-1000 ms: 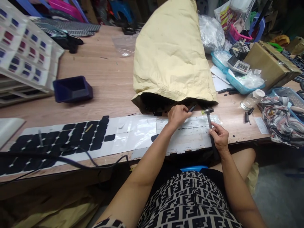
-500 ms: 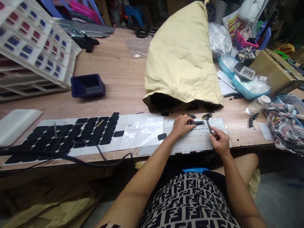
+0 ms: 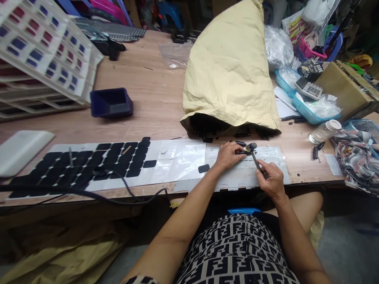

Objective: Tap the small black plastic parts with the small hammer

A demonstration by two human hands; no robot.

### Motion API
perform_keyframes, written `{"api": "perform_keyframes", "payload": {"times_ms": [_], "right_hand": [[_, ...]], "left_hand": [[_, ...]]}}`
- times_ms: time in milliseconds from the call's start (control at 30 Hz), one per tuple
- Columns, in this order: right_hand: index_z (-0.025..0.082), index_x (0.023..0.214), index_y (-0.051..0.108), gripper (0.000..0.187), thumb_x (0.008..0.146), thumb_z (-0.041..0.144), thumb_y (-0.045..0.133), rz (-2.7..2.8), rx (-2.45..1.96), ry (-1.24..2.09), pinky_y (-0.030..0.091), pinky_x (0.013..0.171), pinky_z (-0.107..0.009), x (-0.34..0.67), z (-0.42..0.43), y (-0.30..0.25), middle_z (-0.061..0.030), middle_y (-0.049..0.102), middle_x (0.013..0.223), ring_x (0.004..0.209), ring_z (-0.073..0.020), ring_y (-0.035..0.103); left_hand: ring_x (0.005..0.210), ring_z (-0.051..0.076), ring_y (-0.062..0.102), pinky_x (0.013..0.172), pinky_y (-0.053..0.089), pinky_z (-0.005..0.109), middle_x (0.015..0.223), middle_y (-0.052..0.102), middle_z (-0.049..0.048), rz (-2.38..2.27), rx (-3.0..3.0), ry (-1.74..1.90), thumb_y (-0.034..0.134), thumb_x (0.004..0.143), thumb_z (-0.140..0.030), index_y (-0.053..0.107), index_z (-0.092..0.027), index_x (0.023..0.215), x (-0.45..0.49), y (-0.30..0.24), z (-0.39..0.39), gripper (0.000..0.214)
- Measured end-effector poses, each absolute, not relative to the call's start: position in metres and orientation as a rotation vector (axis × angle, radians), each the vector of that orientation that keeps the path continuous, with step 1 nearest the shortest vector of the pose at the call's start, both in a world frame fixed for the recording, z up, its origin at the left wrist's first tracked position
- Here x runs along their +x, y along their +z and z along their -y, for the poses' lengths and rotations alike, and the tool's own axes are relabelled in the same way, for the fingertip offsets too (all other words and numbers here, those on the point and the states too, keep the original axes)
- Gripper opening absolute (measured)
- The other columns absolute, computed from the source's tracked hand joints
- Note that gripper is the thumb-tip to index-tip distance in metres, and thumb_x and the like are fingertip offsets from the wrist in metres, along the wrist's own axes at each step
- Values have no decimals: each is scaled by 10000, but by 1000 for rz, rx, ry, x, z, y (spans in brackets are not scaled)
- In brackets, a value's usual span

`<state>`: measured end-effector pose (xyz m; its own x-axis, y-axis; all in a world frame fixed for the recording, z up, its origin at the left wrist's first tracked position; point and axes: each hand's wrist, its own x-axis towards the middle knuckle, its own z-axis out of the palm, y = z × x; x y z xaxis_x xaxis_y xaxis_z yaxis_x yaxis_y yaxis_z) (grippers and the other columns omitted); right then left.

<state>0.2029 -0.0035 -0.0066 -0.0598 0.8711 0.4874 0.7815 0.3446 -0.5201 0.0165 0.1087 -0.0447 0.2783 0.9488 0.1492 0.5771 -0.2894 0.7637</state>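
Your hammer [image 3: 255, 158] has shifted toward your left hand [image 3: 228, 156] in the last half second, its head now beside your fingertips at the slim black piece [image 3: 242, 152]; whether it touches cannot be told. A second ago, that left hand was up at the mouth of the paper sack [image 3: 229, 71]. Now it lies palm down on the pale board [image 3: 237, 178], just in front of the sack's mouth, fingers pointing right and pinching the piece. Your right hand [image 3: 271, 179], farther out from the sack, is wrapped around the hammer's handle. Both forearms slant in toward the sack. A second black piece [image 3: 239, 144] lies between its mouth and your left fingertips.
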Motion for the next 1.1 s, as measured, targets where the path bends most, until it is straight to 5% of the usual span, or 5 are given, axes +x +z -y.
{"api": "perform_keyframes", "payload": {"times_ms": [300, 600, 833, 1100], "right_hand": [[176, 1164, 764, 353, 837, 228, 644, 1783, -1514, 316, 507, 625, -320, 218, 1, -14, -20, 634, 697, 630, -169, 555], [174, 1107, 764, 353, 781, 290, 696, 1052, -1397, 738, 451, 606, -291, 231, -5, -21, 37, 621, 600, 571, -129, 554], [165, 1127, 741, 389, 776, 313, 662, 968, -1289, 792, 469, 616, -313, 246, -6, -23, 14, 643, 606, 572, -153, 592], [170, 1105, 753, 357, 771, 283, 698, 987, -1301, 839, 457, 622, -302, 239, -4, -19, 24, 655, 606, 581, -141, 583]], "left_hand": [[843, 195, 599, 821, 425, 343, 797, 663, -6, -1359, 1948, 843, 834, 740, -268, 772, -233, 855, 16, -48, -109, 135], [810, 177, 572, 765, 448, 315, 854, 636, 21, -1081, 1852, 910, 754, 814, -348, 723, -201, 879, 14, -24, -86, 164], [737, 127, 558, 671, 420, 235, 822, 631, -5, -296, 1524, 170, 718, 853, -450, 714, -192, 988, 27, -14, -6, 292], [1007, 265, 655, 847, 503, 348, 1096, 713, 60, -934, 1634, -196, 667, 838, -417, 673, -235, 1175, 63, -113, 19, 383]]}}
